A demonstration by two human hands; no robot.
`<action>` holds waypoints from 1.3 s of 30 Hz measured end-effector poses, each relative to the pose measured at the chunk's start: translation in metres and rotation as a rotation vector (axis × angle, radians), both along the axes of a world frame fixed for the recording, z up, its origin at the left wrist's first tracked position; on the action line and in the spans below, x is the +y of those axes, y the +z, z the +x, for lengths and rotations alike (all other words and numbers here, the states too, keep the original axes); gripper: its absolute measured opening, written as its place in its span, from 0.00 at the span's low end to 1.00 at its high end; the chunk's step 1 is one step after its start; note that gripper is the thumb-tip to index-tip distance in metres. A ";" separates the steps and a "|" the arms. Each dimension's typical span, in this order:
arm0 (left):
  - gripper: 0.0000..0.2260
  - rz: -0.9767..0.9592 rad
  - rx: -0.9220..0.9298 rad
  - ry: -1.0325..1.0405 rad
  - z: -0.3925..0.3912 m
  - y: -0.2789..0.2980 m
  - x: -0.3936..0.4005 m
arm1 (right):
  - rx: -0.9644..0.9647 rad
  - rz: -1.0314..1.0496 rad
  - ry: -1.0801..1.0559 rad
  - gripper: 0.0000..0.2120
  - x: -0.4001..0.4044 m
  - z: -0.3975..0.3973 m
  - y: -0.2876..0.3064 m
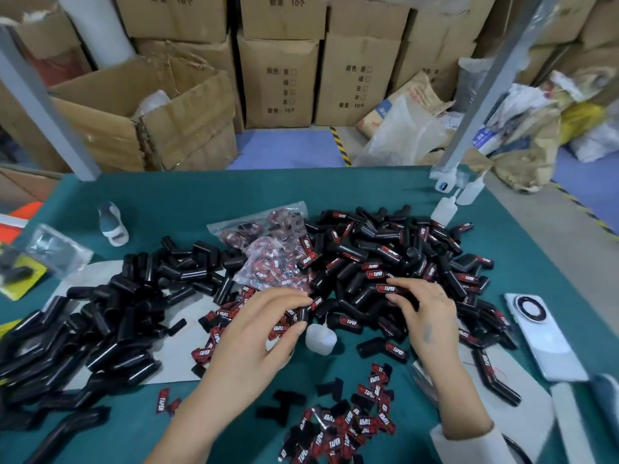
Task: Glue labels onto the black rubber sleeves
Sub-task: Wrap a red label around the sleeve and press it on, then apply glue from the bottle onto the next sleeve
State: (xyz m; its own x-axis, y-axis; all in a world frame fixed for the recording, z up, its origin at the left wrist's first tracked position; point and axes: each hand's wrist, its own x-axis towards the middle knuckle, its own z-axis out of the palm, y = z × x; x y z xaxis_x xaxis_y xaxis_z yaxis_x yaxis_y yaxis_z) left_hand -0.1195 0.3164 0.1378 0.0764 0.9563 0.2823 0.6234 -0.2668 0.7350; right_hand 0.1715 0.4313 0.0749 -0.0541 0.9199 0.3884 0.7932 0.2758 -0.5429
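Glue bottle (320, 338) lies between both hands; left hand (258, 333) pinches a label (316, 303), right hand (423, 309) grips a labelled sleeve (385, 289). Bumped, it could smear nearby labels.

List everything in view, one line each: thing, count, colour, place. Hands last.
unlabelled sleeves: many, black, table left
labelled sleeves: many, black with red labels, table centre-right
loose labels: many, red-black, near edge
label bag: one, clear, table centre
glue bottle: one, white, between the hands
phone: one, white, table right
cardboard boxes: several, brown, behind table
left hand: pinches a label
right hand: holds a labelled sleeve
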 end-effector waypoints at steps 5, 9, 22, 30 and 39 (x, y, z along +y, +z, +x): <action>0.10 0.048 -0.003 0.058 -0.019 -0.003 0.006 | -0.062 0.020 -0.017 0.16 -0.001 0.000 0.004; 0.07 0.178 0.088 0.255 -0.050 0.001 0.008 | 0.105 0.273 -0.030 0.13 -0.032 -0.021 0.032; 0.13 -0.077 0.400 0.438 -0.117 -0.066 0.031 | 0.283 -0.310 0.610 0.14 -0.076 -0.216 0.024; 0.21 -0.019 0.456 0.552 -0.088 -0.096 0.042 | 0.231 -0.379 0.604 0.17 -0.074 -0.212 0.006; 0.24 0.045 0.002 0.604 -0.109 -0.057 0.036 | 0.333 -0.393 0.642 0.16 -0.081 -0.203 0.024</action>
